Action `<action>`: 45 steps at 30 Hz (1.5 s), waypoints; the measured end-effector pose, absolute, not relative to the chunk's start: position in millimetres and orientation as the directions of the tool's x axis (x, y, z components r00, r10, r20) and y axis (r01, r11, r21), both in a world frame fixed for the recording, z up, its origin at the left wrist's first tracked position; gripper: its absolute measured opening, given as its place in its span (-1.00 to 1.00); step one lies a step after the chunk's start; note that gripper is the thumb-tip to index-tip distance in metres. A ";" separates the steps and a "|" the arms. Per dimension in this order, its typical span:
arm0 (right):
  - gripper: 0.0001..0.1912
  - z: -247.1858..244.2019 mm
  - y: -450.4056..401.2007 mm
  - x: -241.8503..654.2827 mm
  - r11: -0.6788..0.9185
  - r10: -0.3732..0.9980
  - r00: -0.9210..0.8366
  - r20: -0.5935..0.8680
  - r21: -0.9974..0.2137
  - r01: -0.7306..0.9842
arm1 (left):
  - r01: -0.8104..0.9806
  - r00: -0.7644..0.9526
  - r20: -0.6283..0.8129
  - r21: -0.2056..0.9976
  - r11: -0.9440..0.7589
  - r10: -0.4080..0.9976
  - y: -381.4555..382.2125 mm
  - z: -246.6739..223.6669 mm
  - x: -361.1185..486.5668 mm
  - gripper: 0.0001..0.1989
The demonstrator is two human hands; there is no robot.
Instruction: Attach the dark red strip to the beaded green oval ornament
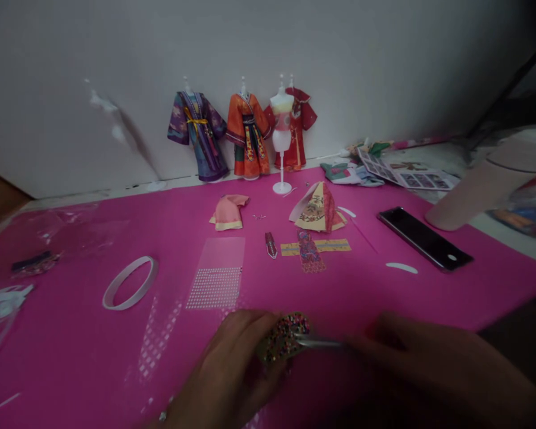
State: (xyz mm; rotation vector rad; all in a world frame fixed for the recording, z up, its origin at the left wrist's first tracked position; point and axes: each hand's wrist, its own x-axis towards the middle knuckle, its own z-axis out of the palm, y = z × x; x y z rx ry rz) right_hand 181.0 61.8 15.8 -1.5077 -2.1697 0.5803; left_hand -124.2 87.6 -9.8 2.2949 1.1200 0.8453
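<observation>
My left hand (232, 363) is closed on a small sequined piece (290, 325) with dark, pink and gold glitter, pinched between thumb and fingers near the front of the table. From the right, the slim silver blades of scissors (319, 342) reach onto the sequined piece, their tips touching it. My right hand (429, 357) is closed around the handle end; a bit of red shows there, but the hand is dark and blurred. Beyond my left hand lies a clear sheet of small rhinestones (215, 287). A ring of white tape (131, 283) lies farther left.
Doll robes in purple (196, 134), orange (249, 137) and red (297, 134) hang on stands at the wall, beside a white mannequin (281, 140). Small garments and trim lie mid-table on the pink mat (170, 226). A phone (424, 238) and a tumbler (477, 179) are right.
</observation>
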 end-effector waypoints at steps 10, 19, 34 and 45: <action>-0.56 33.7 71.1 175.8 0.678 0.723 -0.684 0.099 0.087 0.730 | 0.502 0.497 0.371 0.615 -0.608 0.785 86.8 -12.1 -125.4 -0.50; -0.62 34.9 71.3 173.0 0.700 0.708 -0.697 0.115 0.015 0.714 | 0.509 0.506 0.389 0.585 -0.631 0.770 87.2 -10.3 -126.5 -0.52; -0.65 37.0 73.7 171.2 0.699 0.713 -0.693 0.106 -0.034 0.714 | 0.516 0.500 0.396 0.578 -0.632 0.771 88.6 -6.5 -124.8 -0.56; -0.69 33.8 68.4 165.9 0.653 0.753 -0.637 0.166 -0.068 0.754 | 0.523 0.509 0.378 0.578 -0.626 0.774 89.0 -8.3 -125.7 -0.55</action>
